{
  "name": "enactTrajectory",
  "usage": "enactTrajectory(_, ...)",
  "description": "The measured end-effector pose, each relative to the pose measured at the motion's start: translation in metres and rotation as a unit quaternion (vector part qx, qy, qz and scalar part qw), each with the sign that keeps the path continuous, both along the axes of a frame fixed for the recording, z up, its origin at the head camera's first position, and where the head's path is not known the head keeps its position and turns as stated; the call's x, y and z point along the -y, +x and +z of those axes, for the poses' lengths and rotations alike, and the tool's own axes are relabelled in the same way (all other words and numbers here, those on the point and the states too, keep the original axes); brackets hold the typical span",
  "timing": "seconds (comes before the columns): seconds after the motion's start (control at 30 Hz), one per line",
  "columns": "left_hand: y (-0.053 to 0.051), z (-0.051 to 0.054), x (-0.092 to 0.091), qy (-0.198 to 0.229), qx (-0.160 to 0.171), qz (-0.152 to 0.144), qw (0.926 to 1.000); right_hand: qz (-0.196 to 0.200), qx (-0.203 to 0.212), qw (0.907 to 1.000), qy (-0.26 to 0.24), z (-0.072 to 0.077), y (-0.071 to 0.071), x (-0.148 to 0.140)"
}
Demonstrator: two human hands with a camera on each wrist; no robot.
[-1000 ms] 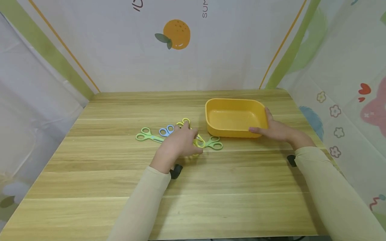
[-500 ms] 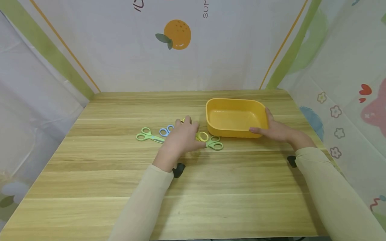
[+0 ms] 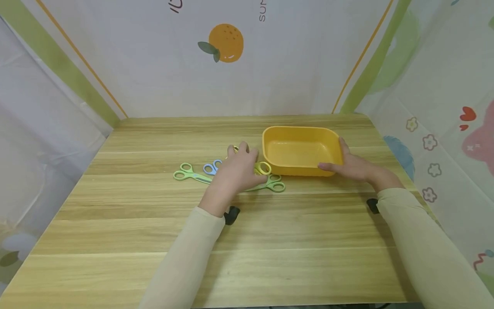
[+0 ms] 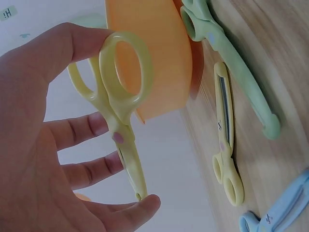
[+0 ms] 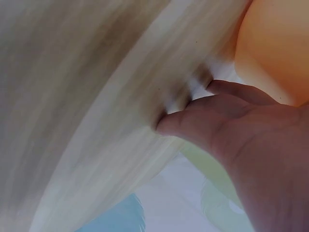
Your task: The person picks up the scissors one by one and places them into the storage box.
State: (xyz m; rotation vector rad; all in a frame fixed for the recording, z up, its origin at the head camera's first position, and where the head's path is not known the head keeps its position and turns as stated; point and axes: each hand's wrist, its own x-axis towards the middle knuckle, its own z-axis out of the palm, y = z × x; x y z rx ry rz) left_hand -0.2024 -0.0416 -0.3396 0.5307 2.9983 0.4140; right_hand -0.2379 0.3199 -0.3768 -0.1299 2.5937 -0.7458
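My left hand (image 3: 236, 171) is raised over the table, holding yellow scissors (image 4: 120, 104) near the left end of the yellow bin (image 3: 297, 171). In the left wrist view, the thumb presses a handle loop and another fingertip meets the tip end. Below them lie a second pair of yellow scissors (image 4: 224, 140), green scissors (image 4: 236, 67) and blue scissors (image 4: 285, 208). My right hand (image 3: 349, 165) rests against the bin's right front corner, thumb on its front and fingers along its side. In the right wrist view, those fingers extend fairly straight, fingertips at the tabletop.
More green scissors (image 3: 189, 172) lie at the left of the group. The wooden table (image 3: 293, 249) meets a printed white curtain (image 3: 285, 64) at the back, with similar fabric at both sides.
My left hand has lifted the yellow scissors and shifted slightly right and away from me, nearer the bin. The right hand and the bin have stayed in place.
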Motion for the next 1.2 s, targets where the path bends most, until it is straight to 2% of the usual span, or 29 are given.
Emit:
enactTrajectory(0.3, -0.011, 0.008, -0.013, 0.013, -0.009, -0.002, 0.9999, -0.008, 0.006, 0.9999, -0.004, 0.003, -0.002, 0.004)
enactTrajectory(0.57, -0.025, 0.02, -0.034, 0.02, -0.014, -0.013, 0.9996, -0.005, 0.012, 0.9999, 0.002, 0.004, -0.005, 0.004)
enactTrajectory(0.87, -0.042, 0.031, -0.06, -0.019, -0.011, -0.026, 0.9994, -0.016, 0.021, 0.9996, -0.004, 0.004, -0.003, 0.004)
enactTrajectory(1.0, -0.051, 0.03, -0.067, -0.031, -0.007, -0.03, 0.999, -0.016, 0.023, 0.9996, -0.002, 0.004, -0.002, 0.005)
enactTrajectory(1.2, -0.061, 0.022, -0.074, -0.044, -0.006, -0.036, 0.9984, -0.018, 0.023, 0.9996, -0.001, 0.005, -0.001, 0.007)
